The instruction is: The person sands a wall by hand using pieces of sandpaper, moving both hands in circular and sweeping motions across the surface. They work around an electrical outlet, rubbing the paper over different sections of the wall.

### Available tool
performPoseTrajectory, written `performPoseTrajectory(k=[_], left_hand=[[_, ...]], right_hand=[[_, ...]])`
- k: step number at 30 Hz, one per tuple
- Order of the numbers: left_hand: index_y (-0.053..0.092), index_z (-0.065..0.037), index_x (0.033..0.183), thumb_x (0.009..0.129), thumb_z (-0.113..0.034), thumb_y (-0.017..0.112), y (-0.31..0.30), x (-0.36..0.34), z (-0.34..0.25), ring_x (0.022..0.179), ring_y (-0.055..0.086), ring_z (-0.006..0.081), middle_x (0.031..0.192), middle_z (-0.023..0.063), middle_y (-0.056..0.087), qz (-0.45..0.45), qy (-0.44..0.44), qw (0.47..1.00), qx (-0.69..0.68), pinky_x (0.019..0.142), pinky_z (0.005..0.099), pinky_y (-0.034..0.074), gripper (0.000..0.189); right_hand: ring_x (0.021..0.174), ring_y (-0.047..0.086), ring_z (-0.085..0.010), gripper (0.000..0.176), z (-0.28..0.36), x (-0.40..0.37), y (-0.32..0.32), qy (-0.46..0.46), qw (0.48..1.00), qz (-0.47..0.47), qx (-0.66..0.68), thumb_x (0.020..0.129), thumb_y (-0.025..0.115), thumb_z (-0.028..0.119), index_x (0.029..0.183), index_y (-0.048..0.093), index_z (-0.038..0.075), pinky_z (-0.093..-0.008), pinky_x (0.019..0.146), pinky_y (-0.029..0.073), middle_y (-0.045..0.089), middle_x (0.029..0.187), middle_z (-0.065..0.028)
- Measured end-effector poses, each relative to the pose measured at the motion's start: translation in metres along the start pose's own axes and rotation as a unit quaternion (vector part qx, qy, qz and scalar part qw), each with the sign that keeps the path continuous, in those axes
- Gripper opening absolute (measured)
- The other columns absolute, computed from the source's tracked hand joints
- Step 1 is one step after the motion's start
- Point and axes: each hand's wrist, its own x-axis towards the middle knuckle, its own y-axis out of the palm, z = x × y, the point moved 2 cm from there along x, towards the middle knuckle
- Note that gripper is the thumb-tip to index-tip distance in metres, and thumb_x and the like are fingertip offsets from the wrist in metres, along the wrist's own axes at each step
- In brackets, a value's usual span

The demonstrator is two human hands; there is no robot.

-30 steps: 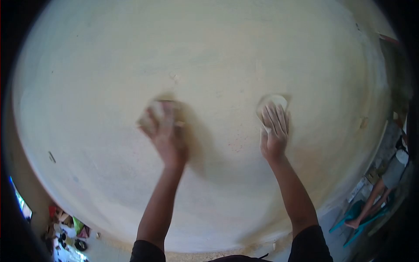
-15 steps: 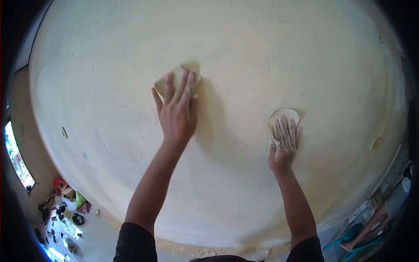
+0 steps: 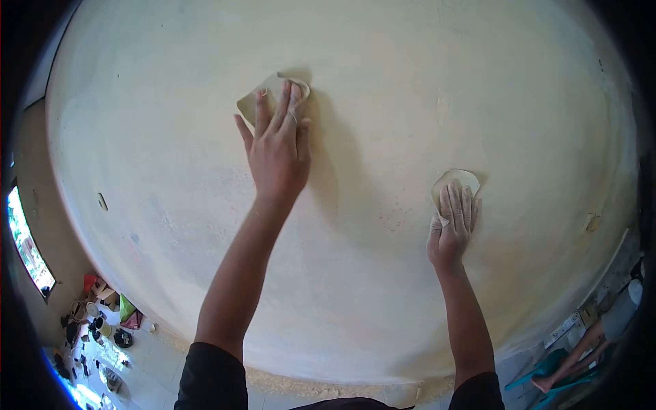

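Note:
My left hand (image 3: 278, 156) presses a piece of sandpaper (image 3: 250, 104) against the pale wall (image 3: 369, 287), upper left of centre. Its fingers are spread over the sheet, whose right edge curls up around the fingertips. Lower and to the right, my right hand (image 3: 451, 229) holds a second, rounded piece of sandpaper (image 3: 456, 179) flat on the wall. Pale dust coats the fingers of that hand, and a corner of its sheet pokes out near the thumb. The gritty sides of both sheets are hidden.
Small reddish specks mark the wall between my hands. Boxes, bags and containers (image 3: 102, 324) lie on the tiled floor at lower left, below a window (image 3: 29, 239). At lower right a person's bare leg (image 3: 570, 359) shows by a teal chair (image 3: 553, 362).
My left hand has slid upward on the wall with its sandpaper. My right hand and its sheet have shifted slightly to the right.

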Motion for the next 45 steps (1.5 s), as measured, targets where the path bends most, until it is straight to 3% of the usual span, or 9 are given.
performPoseTrajectory(k=[6,9,12,19,28,31,36,42,45], left_hand=[[0.049,-0.009,0.14,0.095,-0.019,0.049,-0.002,-0.099,0.022,0.144,0.025,0.0357,0.145,0.0075,0.047,0.109,-0.003,0.993,-0.036,0.113,0.0638,0.001,0.046],[0.052,-0.012,0.138,0.094,-0.022,0.053,-0.005,-0.142,0.057,0.144,0.026,0.0342,0.145,0.0038,0.048,0.131,-0.018,0.991,-0.01,0.113,0.0651,0.001,0.045],[0.053,-0.01,0.136,0.093,-0.015,0.05,-0.02,-0.158,0.091,0.144,0.025,0.0345,0.143,0.0086,0.05,0.152,-0.038,0.988,-0.005,0.113,0.0642,-0.002,0.044],[0.052,-0.006,0.136,0.097,-0.018,0.045,-0.043,-0.168,0.214,0.144,0.026,0.0345,0.142,0.008,0.05,0.126,-0.056,0.99,0.042,0.114,0.0631,-0.003,0.042],[0.05,-0.006,0.137,0.1,-0.024,0.039,-0.061,-0.19,0.341,0.143,0.026,0.0372,0.14,0.0098,0.052,0.108,-0.072,0.991,0.036,0.113,0.0643,-0.003,0.043],[0.05,-0.005,0.137,0.101,-0.025,0.037,-0.068,-0.209,0.374,0.144,0.024,0.0374,0.141,0.0119,0.051,0.119,-0.096,0.988,0.027,0.113,0.0633,-0.003,0.044],[0.05,-0.003,0.137,0.102,-0.03,0.033,-0.067,-0.25,0.414,0.145,0.021,0.038,0.143,0.0152,0.048,0.135,-0.102,0.985,0.017,0.114,0.061,-0.004,0.047],[0.047,-0.008,0.141,0.101,-0.031,0.035,-0.069,-0.154,0.442,0.146,0.018,0.0369,0.147,0.0096,0.045,0.048,-0.072,0.996,0.009,0.113,0.0612,-0.005,0.048],[0.042,-0.02,0.146,0.102,-0.032,0.033,-0.068,-0.07,0.445,0.147,0.016,0.0352,0.153,0.0,0.037,0.019,-0.01,0.998,0.06,0.114,0.0613,-0.004,0.047]], right_hand=[[0.138,0.037,-0.0353,0.041,-0.007,-0.002,0.0,-0.009,1.0,0.009,-0.008,0.098,0.043,0.023,0.133,0.056,0.008,-0.0559,0.114,0.019,0.051,0.141,-0.0112],[0.139,0.035,-0.0362,0.042,-0.011,0.009,-0.003,0.006,1.0,-0.018,-0.006,0.096,0.044,0.02,0.134,0.054,0.006,-0.0555,0.115,0.018,0.049,0.143,-0.0134],[0.139,0.034,-0.0364,0.043,-0.013,0.032,-0.004,0.044,0.997,-0.06,-0.009,0.094,0.045,0.015,0.136,0.053,0.006,-0.0535,0.115,0.017,0.045,0.145,-0.0151],[0.142,0.03,-0.0355,0.049,0.045,0.109,0.021,0.054,0.992,-0.116,0.009,0.09,0.05,0.005,0.139,0.049,0.008,-0.0499,0.116,0.018,0.042,0.149,-0.0128],[0.143,0.029,-0.0313,0.062,0.24,0.159,0.09,-0.002,0.996,-0.081,-0.044,0.084,0.057,0.005,0.144,0.043,0.01,-0.0495,0.117,0.018,0.035,0.153,-0.0093],[0.14,0.034,-0.0342,0.058,0.322,0.157,0.109,-0.002,0.997,-0.064,0.036,0.082,0.058,-0.001,0.139,0.049,0.009,-0.0491,0.116,0.024,0.042,0.149,-0.0092],[0.139,0.037,-0.0272,0.06,0.409,0.087,0.142,-0.115,0.989,0.078,0.047,0.079,0.061,0.013,0.139,0.051,0.019,-0.0509,0.116,0.022,0.045,0.147,-0.0037],[0.14,0.036,-0.0192,0.056,0.407,0.128,0.136,-0.223,0.967,0.126,-0.019,0.089,0.058,0.026,0.143,0.045,0.029,-0.0494,0.117,0.022,0.04,0.15,0.0043],[0.14,0.034,-0.0182,0.052,0.412,0.199,0.138,-0.23,0.969,0.07,-0.061,0.093,0.054,0.03,0.143,0.042,0.033,-0.0519,0.117,0.021,0.037,0.151,0.0061]])
